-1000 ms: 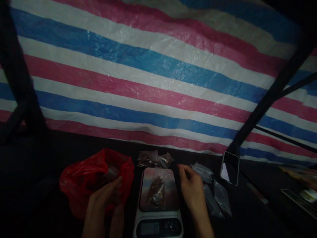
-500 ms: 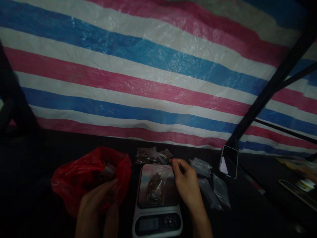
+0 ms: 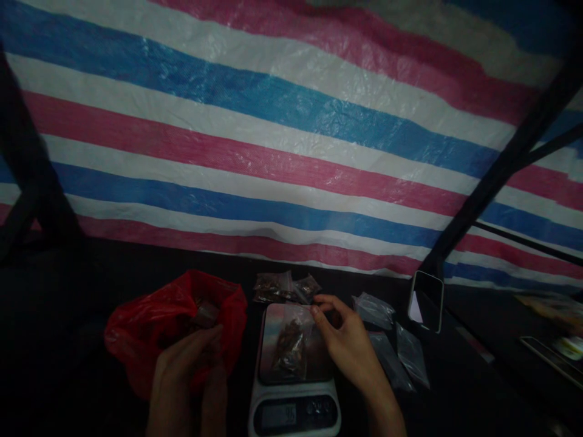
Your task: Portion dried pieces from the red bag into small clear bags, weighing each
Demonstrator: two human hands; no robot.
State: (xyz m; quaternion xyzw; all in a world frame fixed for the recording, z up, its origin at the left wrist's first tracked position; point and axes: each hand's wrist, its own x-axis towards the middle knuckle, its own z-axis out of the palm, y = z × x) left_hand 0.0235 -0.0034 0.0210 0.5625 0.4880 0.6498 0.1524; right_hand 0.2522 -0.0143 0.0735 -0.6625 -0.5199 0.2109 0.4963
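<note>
A white digital scale [image 3: 295, 419] has a clear zip bag of brownish pieces [image 3: 290, 349] lying on its plate, and digits show on its display. My right hand [image 3: 344, 337] is at the plate's right side, thumb and forefinger brought together at the bag's top right corner. On the left is an open red plastic bag [image 3: 136, 315] with brown contents and a small clear packet inside. In front of its near right side is my left hand [image 3: 189, 361], fingers bent together; whatever they may hold is too dark to make out.
Filled packets [image 3: 273, 286] lie behind the scale. Flat clear bags [image 3: 374, 309] are to the right, near a phone [image 3: 426, 301] leaning by a dark frame post [image 3: 478, 194]. At the far right is another device [image 3: 551, 358]. A striped tarp [image 3: 273, 152] hangs behind.
My right hand's thumb and forefinger have come from behind the scale's right corner to the corner of the bag on the plate. The whole view has shifted slightly.
</note>
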